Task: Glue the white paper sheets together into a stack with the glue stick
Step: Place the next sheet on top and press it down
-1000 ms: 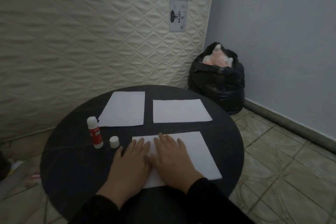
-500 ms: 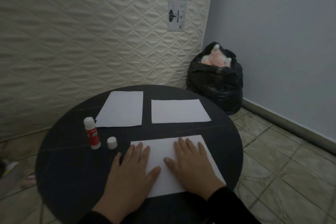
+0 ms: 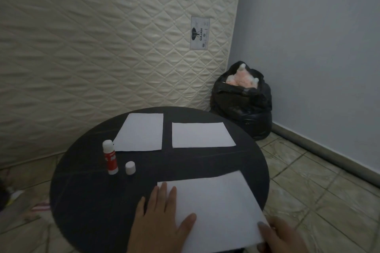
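Observation:
Three white paper sheets lie on a round black table [image 3: 86,197]. The near sheet [image 3: 216,205] is at the front right; my left hand [image 3: 160,224] rests flat on its left edge with fingers spread. My right hand [image 3: 285,236] grips the sheet's near right corner, thumb on top. Two more sheets lie at the back: one left [image 3: 139,132], one right [image 3: 201,134]. A red and white glue stick [image 3: 111,160] stands upright and uncapped left of centre, with its white cap [image 3: 130,168] beside it on the table.
A quilted cream mattress [image 3: 102,47] leans against the wall behind the table. A full black bin bag [image 3: 242,100] sits in the corner on the tiled floor [image 3: 318,191]. Some litter lies on the floor at the far left.
My hands slid apart over the near sheet. The right hand moved from pressing flat on the sheet to gripping its near right corner. The view tilted up.

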